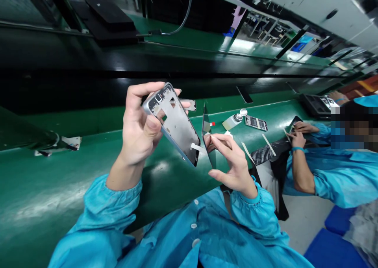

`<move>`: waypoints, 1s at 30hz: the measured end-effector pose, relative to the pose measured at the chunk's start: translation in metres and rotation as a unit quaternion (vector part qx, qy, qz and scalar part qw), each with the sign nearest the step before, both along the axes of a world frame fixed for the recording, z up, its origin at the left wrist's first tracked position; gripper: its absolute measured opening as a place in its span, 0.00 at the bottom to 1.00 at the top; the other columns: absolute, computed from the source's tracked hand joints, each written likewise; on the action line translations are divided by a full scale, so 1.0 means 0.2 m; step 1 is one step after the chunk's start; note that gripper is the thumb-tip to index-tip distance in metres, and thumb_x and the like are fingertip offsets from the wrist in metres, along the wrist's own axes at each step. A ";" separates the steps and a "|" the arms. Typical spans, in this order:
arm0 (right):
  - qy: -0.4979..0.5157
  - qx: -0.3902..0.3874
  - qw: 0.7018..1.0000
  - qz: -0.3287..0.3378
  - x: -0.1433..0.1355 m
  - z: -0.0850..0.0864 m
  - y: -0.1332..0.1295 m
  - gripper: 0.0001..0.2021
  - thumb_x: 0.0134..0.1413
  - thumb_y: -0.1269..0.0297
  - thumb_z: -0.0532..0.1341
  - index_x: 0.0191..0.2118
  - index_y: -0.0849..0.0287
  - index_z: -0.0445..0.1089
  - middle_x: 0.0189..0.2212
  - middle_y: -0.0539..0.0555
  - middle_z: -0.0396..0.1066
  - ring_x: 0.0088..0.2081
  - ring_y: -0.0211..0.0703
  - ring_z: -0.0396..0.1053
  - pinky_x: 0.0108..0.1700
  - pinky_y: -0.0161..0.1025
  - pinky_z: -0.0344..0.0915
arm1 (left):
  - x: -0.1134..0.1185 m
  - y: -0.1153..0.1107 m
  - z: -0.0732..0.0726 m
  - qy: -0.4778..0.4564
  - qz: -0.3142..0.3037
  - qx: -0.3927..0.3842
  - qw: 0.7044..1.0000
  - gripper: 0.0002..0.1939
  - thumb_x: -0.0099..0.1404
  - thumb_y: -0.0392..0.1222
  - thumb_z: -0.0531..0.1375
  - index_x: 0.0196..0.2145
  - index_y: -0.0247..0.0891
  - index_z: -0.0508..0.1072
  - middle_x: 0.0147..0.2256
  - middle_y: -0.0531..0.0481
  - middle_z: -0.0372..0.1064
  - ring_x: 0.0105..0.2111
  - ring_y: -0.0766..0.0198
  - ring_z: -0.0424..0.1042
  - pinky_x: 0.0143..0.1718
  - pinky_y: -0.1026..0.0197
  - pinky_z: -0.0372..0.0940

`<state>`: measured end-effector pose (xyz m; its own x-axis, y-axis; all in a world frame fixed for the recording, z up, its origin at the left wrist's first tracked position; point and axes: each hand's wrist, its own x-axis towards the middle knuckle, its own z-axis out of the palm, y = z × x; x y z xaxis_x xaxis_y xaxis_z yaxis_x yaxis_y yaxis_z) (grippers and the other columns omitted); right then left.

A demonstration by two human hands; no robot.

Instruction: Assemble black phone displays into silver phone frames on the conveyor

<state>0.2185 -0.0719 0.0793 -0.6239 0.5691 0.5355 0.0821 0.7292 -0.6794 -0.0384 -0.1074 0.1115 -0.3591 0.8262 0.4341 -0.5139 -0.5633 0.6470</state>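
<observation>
Head view. Left hand (141,130): fingers clamped around silver phone frame (174,123), raised above green bench (59,181). Right hand (233,161): fingertips pinching dark screen panel (207,136) edge-on, just right of frame. Co-worker's hands (298,136) farther right of frame.

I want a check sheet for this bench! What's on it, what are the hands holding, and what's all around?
Surface: green bench, shiny, with a black strip behind it.
Job's things: silver phone frame, tilted; thin dark panel, seen edge-on beside it.
Clutter: small white bottle, another phone frame lying flat, white strips, a small bracket.
Hands: left hand grips the silver phone frame; right hand pinches the thin dark panel.
Cables: one grey cable hanging at the back.
Surroundings: a co-worker's hand on a dark sheet, blue sleeves, blue seats.
</observation>
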 end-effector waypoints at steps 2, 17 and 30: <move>0.010 -0.038 0.999 -0.001 -0.01 -0.01 0.00 0.36 0.73 0.42 0.68 0.79 0.44 0.66 0.65 0.64 0.71 0.65 0.63 0.76 0.66 0.65 0.80 | 0.01 0.00 0.01 0.039 0.021 0.007 0.999 0.18 0.72 0.45 0.74 0.55 0.44 0.77 0.56 0.47 0.83 0.62 0.40 0.80 0.56 0.47 0.79; 0.063 -0.079 0.994 -0.031 -0.13 -0.04 -0.01 0.39 0.70 0.38 0.70 0.78 0.48 0.68 0.61 0.64 0.72 0.63 0.62 0.77 0.66 0.64 0.81 | 0.05 0.00 -0.02 0.095 0.050 -0.032 0.994 0.27 0.63 0.59 0.80 0.53 0.44 0.83 0.52 0.41 0.82 0.56 0.45 0.83 0.50 0.54 0.82; 0.064 -0.022 0.997 0.019 -0.21 -0.12 0.04 0.39 0.71 0.41 0.71 0.80 0.47 0.66 0.59 0.64 0.71 0.56 0.54 0.81 0.58 0.53 0.85 | 0.02 0.03 -0.07 0.164 0.024 0.033 0.986 0.21 0.72 0.54 0.76 0.56 0.43 0.81 0.53 0.43 0.78 0.42 0.57 0.86 0.50 0.52 0.83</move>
<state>0.1772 -0.0633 0.0544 -0.5735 0.5703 0.5881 -0.0357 0.6998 -0.7135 -0.0349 -0.1008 0.0985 -0.2285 0.7780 0.5852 -0.2555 -0.6280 0.7351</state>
